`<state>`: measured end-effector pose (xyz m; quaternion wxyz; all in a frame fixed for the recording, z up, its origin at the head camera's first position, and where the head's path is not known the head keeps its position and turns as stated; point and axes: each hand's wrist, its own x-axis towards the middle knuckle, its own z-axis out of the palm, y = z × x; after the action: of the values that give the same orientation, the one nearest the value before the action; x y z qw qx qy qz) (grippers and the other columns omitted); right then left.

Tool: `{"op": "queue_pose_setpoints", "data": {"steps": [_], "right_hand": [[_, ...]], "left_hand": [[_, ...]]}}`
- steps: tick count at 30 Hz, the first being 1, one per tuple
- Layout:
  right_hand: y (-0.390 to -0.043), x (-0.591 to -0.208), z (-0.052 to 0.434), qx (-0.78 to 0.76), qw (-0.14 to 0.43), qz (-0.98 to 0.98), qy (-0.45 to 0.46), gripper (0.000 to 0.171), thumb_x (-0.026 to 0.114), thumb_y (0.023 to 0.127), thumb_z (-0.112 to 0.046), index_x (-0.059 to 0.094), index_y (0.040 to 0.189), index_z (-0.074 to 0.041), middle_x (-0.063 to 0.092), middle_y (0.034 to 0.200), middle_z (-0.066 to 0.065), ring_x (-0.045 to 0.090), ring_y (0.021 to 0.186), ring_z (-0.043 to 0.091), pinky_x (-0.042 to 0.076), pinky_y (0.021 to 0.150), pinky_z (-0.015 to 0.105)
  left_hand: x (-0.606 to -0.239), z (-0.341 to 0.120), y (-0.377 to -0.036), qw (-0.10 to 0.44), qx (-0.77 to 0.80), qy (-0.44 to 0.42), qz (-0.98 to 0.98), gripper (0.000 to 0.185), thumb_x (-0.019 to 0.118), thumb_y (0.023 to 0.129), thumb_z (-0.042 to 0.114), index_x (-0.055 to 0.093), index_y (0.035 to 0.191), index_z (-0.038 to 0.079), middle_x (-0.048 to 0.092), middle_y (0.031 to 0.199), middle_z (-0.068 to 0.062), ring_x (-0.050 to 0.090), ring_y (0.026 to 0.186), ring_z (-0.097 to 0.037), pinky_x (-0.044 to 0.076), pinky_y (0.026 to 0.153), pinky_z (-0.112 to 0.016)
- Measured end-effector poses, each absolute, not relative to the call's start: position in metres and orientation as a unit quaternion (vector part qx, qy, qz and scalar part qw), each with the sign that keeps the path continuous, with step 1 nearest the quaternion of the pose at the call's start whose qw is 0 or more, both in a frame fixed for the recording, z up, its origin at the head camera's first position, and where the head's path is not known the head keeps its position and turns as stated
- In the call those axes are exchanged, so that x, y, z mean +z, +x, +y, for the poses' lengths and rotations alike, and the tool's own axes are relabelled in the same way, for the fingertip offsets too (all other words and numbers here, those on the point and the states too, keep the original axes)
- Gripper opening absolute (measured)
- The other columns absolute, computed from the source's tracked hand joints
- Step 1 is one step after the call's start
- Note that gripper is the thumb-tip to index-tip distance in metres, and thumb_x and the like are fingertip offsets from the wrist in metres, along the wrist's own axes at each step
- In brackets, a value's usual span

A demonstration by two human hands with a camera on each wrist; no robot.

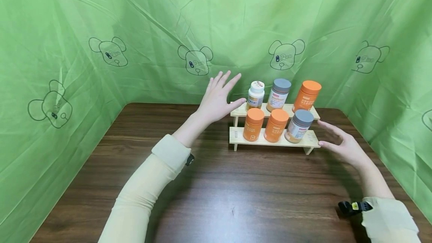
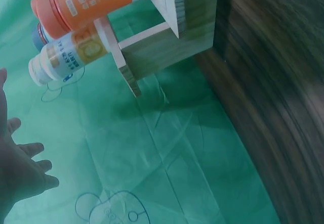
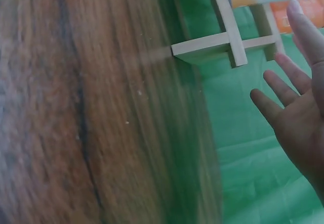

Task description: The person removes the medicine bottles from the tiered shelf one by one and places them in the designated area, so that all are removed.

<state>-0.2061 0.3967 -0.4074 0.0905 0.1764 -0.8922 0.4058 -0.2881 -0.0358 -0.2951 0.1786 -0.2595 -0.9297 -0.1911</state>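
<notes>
A two-tier wooden rack (image 1: 240, 135) stands toward the back right of the table. On its upper tier are a white-capped bottle (image 1: 255, 96), a grey-lidded jar (image 1: 278, 96) and an orange jar (image 1: 306, 96). The lower tier bears two orange jars (image 1: 253, 125) (image 1: 276, 126) and another grey-lidded jar (image 1: 298, 126). My left hand (image 1: 217, 100), fingers spread, is just left of the rack, its thumb pointing toward the upper tier. At the rack's right end is my right hand (image 1: 342, 145), with thumb and fingertips close to the shelf ends. Neither hand holds anything.
The dark wood-grain table (image 1: 216, 190) extends in front of the rack. Green cloth (image 1: 152, 18) with bear-head drawings hangs behind and along both sides. Dark straps are visible at the left cuff (image 1: 190, 159) and right cuff (image 1: 355, 207).
</notes>
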Motion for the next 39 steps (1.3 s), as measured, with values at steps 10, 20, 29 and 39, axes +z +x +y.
{"op": "queue_pose_setpoints", "data": {"steps": [10, 20, 29, 39], "right_hand": [[-0.216, -0.423, 0.392, 0.426, 0.008, -0.899, 0.104, 0.061, 0.065, 0.09, -0.023, 0.039, 0.144, -0.015, 0.043, 0.143, 0.017, 0.045, 0.112, -0.008, 0.037, 0.085, 0.006], [-0.223, -0.434, 0.397, 0.399, 0.001, -0.911, 0.099, 0.058, 0.064, 0.091, -0.027, 0.042, 0.143, -0.015, 0.046, 0.139, 0.021, 0.042, 0.108, -0.016, 0.037, 0.081, 0.004], [-0.229, -0.436, 0.403, 0.379, -0.025, -0.921, 0.081, 0.057, 0.063, 0.091, -0.034, 0.042, 0.143, -0.024, 0.043, 0.143, 0.016, 0.038, 0.123, 0.001, 0.038, 0.089, 0.016], [-0.23, -0.438, 0.408, 0.381, -0.01, -0.918, 0.109, 0.058, 0.067, 0.089, -0.027, 0.044, 0.142, -0.019, 0.053, 0.133, 0.014, 0.045, 0.105, -0.014, 0.038, 0.08, 0.006]], "left_hand": [[-0.294, -0.007, -0.303, 0.154, -0.262, -0.261, -0.916, 0.075, 0.054, 0.086, 0.062, 0.026, 0.149, 0.033, 0.026, 0.155, -0.003, 0.015, 0.144, -0.023, 0.006, 0.117, -0.044], [-0.311, 0.014, -0.317, 0.097, -0.329, -0.271, -0.9, 0.067, 0.056, 0.09, 0.05, 0.028, 0.148, 0.032, 0.034, 0.151, 0.003, 0.025, 0.139, -0.023, 0.023, 0.113, -0.048], [-0.326, 0.021, -0.328, 0.067, -0.444, -0.274, -0.851, 0.056, 0.058, 0.093, 0.037, 0.036, 0.144, 0.03, 0.041, 0.145, 0.008, 0.036, 0.132, -0.018, 0.035, 0.106, -0.043], [-0.329, 0.022, -0.331, 0.051, -0.478, -0.295, -0.826, 0.062, 0.066, 0.089, 0.03, 0.037, 0.143, 0.029, 0.051, 0.135, 0.002, 0.045, 0.124, -0.013, 0.038, 0.103, -0.043]]}}
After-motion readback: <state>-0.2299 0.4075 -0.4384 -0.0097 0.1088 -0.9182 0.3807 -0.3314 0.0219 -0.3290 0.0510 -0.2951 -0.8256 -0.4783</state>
